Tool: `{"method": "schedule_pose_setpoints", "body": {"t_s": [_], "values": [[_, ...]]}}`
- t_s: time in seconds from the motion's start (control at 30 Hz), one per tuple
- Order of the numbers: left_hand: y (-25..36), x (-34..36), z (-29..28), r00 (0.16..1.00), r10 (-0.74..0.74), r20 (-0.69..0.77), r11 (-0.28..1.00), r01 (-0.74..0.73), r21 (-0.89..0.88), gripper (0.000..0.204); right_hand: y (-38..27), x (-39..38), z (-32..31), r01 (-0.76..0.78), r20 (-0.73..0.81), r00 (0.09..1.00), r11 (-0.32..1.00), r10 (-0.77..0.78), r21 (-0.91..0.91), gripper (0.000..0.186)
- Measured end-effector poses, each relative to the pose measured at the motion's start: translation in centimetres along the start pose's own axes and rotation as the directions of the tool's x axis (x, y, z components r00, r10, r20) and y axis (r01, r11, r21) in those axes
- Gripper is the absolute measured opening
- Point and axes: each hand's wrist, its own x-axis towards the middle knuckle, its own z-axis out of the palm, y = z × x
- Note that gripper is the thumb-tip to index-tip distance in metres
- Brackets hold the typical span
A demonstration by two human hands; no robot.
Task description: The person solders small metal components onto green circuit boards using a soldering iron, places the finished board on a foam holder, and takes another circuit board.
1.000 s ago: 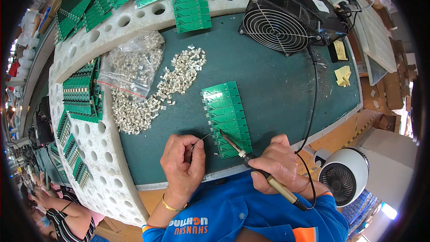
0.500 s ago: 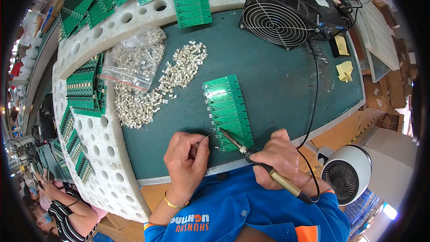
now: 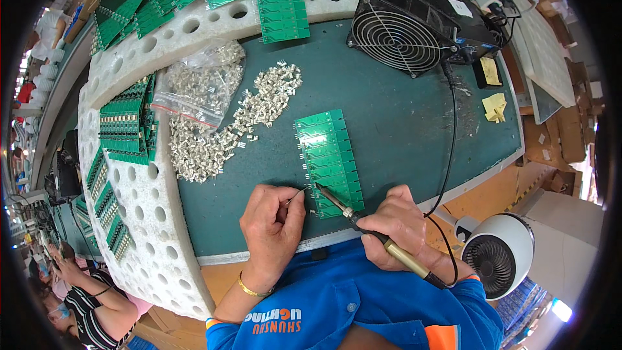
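Note:
A green circuit board panel (image 3: pixel 329 155) lies on the dark green bench mat, with small metal connectors along its left edge. My right hand (image 3: pixel 395 227) is closed round the handle of a soldering iron (image 3: pixel 355 218), whose tip meets the board's lower left edge. Just left of that tip, my left hand (image 3: pixel 273 220) pinches a thin strand of solder wire (image 3: pixel 297 195) between thumb and forefinger. The wire's end reaches close to the iron's tip; whether they touch is too small to tell. A single loose connector (image 3: pixel 312 211) sits below, beside the board.
Loose metal connectors (image 3: pixel 201 153) are heaped left, by a clear bag (image 3: pixel 206 84) of more. White foam (image 3: pixel 152 220) carries finished-looking boards (image 3: pixel 126 126). A black fan (image 3: pixel 398 35) stands back right, a yellow sponge (image 3: pixel 491 71) beyond. The iron's cable (image 3: pixel 453 136) crosses the right side. Another person (image 3: pixel 91 291) sits left.
The whole view has shifted slightly. Both hands keep their grips, and the iron's tip and the wire stay at nearly the same place on the board's left edge.

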Motion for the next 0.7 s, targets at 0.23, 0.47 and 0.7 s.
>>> {"method": "schedule_pose_setpoints", "body": {"t_s": [0.23,0.47,0.7], "values": [[-0.26,0.1,0.18,0.999,0.041,-0.006,0.999,-0.041,0.008,0.009,0.01,0.26,0.09,-0.001,-0.001,1.0,1.0,0.001,0.002,0.031],[-0.2,0.1,0.23,0.998,0.056,-0.008,0.998,-0.055,0.025,0.009,0.0,0.19,0.12,0.002,-0.003,1.0,1.0,-0.002,-0.003,0.03],[-0.34,0.06,0.39,0.999,0.043,0.009,0.999,-0.043,0.01,0.009,-0.05,0.26,0.06,0.0,0.005,1.0,1.0,0.0,-0.002,0.03]]}}
